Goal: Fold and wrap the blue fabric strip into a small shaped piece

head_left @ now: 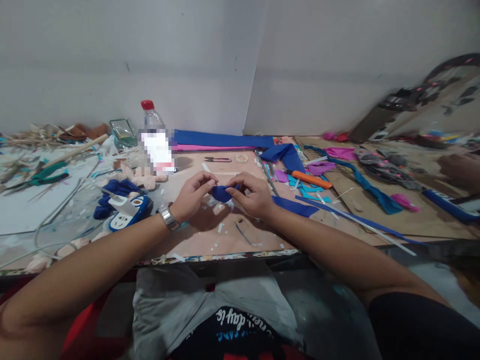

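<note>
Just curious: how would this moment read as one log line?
left hand: pinches blue piece | right hand: pinches same piece | held above table

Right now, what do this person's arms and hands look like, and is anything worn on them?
Both forearms are bare, with no sleeves reaching them and no gloves. The left hand has a silver metal-link watch on its wrist. The right hand wears no rings or bands that I can see. A dark sleeve covers the right upper arm.

Your left hand [193,195] and right hand [253,196] meet over the board [225,240], with the small cloth piece [221,193] between them. The bottle [154,140] stands behind your left hand. The knife [311,179] lies to the right.
</note>
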